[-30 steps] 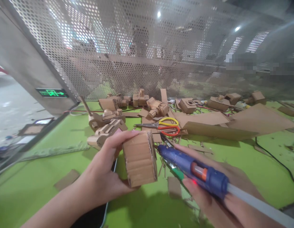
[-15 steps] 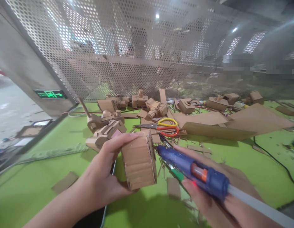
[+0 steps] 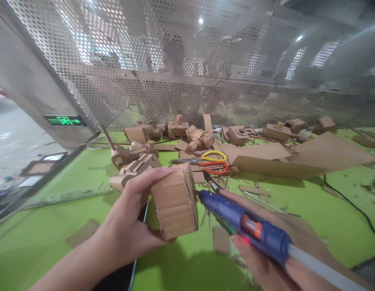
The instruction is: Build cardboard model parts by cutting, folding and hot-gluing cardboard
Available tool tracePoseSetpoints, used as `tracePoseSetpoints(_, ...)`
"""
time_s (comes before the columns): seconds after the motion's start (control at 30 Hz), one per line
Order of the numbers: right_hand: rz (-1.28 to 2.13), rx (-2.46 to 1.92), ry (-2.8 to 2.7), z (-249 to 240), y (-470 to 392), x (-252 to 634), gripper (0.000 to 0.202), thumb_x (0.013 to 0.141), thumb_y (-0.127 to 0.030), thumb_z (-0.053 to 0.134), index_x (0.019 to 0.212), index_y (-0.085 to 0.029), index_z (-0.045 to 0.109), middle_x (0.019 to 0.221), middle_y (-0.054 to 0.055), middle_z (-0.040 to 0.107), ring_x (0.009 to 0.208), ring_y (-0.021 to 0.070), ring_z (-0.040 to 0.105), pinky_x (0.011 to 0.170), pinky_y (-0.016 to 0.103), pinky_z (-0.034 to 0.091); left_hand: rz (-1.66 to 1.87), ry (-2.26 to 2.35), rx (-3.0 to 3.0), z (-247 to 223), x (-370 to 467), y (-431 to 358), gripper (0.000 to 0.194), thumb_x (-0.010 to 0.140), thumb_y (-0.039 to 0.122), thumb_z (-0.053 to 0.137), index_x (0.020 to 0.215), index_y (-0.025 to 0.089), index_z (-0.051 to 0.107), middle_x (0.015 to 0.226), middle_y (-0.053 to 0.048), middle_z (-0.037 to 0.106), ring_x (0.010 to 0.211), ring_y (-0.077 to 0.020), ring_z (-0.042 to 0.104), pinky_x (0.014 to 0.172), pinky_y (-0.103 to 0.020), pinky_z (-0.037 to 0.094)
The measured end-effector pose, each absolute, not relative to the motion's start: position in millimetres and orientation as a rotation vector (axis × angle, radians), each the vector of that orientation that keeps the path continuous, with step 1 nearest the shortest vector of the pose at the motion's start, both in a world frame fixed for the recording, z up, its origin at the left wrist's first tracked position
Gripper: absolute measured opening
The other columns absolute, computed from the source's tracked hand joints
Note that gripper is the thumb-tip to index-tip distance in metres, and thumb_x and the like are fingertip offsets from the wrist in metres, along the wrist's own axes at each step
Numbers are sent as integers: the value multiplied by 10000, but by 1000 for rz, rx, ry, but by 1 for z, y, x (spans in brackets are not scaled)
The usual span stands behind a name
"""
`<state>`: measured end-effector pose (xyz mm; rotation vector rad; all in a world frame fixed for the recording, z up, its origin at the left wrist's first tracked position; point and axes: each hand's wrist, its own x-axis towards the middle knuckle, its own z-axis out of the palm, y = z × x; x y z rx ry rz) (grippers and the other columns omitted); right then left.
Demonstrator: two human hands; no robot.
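Observation:
My left hand [image 3: 141,214] grips a small cardboard box [image 3: 175,206] from its left side, thumb below and fingers along the top edge. The box is held up above the green table, tilted slightly. In my right hand [image 3: 260,258] is a blue hot glue gun [image 3: 244,218] with a pale glue stick [image 3: 323,266] coming out of its back and a small red light glowing. The gun's nozzle points at the box's right edge, very close to it; whether they touch I cannot tell. The box's right face is mostly turned away.
Scissors with yellow and orange handles [image 3: 213,161] lie behind the box. Several cardboard models [image 3: 138,165] stand left and along the back, before a perforated metal screen [image 3: 187,93]. A large cardboard sheet [image 3: 329,155] lies right. A dark tray-like object [image 3: 120,279] sits under my left arm.
The box has shifted slightly left and up in my left hand and turned a little. The glue gun has moved slightly down and left, its nozzle staying near the box's right edge.

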<state>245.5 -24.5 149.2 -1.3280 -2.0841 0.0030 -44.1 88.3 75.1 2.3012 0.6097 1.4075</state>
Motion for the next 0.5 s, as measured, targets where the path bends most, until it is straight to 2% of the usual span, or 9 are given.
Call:
tracePoseSetpoints(0.1, 55, -1314, -2080, 148, -23, 247, 458, 1061, -237, 675, 1508, -218, 772, 1221, 86, 929, 977, 280, 932, 831, 245, 752, 1411, 602, 2332, 74, -45, 89, 1138, 754, 118, 995, 1727, 289, 431, 1632, -125, 629, 1498, -277, 681, 1290, -353, 552)
tracePoseSetpoints(0.2, 8, -1261, -2013, 141, -21, 247, 493, 1042, -252, 696, 1531, -222, 756, 1156, 93, 938, 900, 289, 933, 706, 231, 747, 1414, 606, 2361, 75, -46, 89, 1135, 764, 140, 999, 1733, 280, 425, 1633, -129, 640, 1505, -279, 676, 1329, -378, 511)
tracePoseSetpoints(0.3, -21, -1208, -1967, 138, -19, 247, 524, 1030, -260, 689, 1550, -230, 742, 1088, 88, 944, 800, 288, 924, 615, 235, 732, 1431, 614, 2445, 77, -46, 88, 1112, 786, 166, 995, 1737, 276, 429, 1593, -126, 686, 1504, -295, 675, 1437, -473, 333)
tracePoseSetpoints(0.37, 17, -1279, -1974, 142, -20, 246, 530, 1030, -252, 706, 1559, -252, 741, 1158, 84, 940, 842, 296, 928, 684, 261, 753, 1428, 620, 2469, 78, -47, 87, 1103, 799, 174, 989, 1741, 275, 425, 1583, -132, 698, 1497, -306, 679, 1459, -516, 259)
tracePoseSetpoints(0.5, 66, -1367, -1961, 151, -25, 246, 528, 1048, -259, 735, 1575, -279, 738, 1309, 79, 910, 974, 316, 928, 799, 294, 767, 1402, 626, 2451, 79, -47, 87, 1083, 816, 178, 984, 1738, 282, 426, 1587, -141, 696, 1502, -312, 682, 1456, -531, 264)
